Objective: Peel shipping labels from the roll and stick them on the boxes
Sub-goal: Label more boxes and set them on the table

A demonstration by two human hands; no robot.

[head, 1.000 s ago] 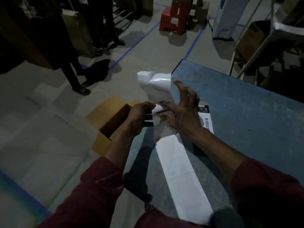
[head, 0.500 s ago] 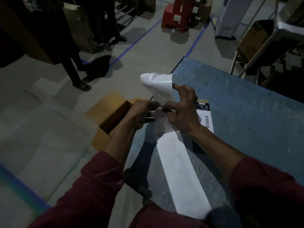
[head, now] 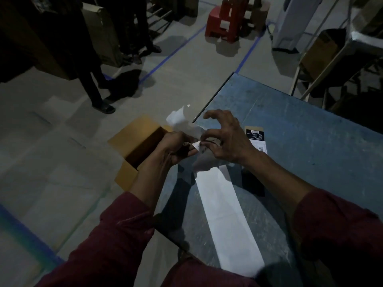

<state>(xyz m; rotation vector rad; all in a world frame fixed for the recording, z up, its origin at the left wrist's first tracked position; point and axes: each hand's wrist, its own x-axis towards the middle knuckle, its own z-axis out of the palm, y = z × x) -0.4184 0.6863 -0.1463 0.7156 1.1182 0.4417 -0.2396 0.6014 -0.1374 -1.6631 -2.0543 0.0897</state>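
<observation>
At the near left corner of the blue table (head: 300,129), both hands work on a white label strip (head: 223,210) that runs from the lap up across the tabletop, close to the table's left edge. The left hand (head: 176,148) is curled tight round the strip's upper part, just off that edge. The right hand (head: 226,139) pinches a curled label corner (head: 195,144) between thumb and forefinger, its other fingers arched and spread above. A crumpled end of peeled paper (head: 178,119) stands up past the hands; how much is backing and how much label is too blurred to tell.

Directly under the left hand, on the floor against the table's side, sits an open cardboard box (head: 136,139) with flaps out. A flat printed package (head: 257,139) lies on the table just right of the right wrist; beyond it the tabletop stretches wide to the far and right edges. Farther left, grey floor lies open up to a standing person's legs (head: 93,88), blue floor tape (head: 172,52) and a red stool (head: 223,23).
</observation>
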